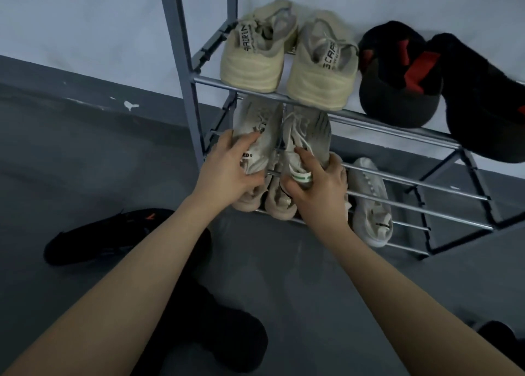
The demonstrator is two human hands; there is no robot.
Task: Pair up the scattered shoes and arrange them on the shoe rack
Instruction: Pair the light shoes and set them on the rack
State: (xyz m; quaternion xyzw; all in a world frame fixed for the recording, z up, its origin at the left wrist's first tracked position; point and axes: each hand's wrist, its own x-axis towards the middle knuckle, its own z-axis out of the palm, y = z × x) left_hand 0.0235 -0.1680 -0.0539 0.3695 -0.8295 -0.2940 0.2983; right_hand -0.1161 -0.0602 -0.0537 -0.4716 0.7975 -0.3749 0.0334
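Currently placing 1 pale grey pair on middle shelf [397, 182]: left hand [227, 165] grips left shoe [255, 137], right hand [318, 182] grips right shoe [306, 137]. Next: seat both level, release, fetch black shoe [99, 236] from floor.

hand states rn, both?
Left hand: gripping the left grey sneaker.
Right hand: gripping the right grey sneaker.
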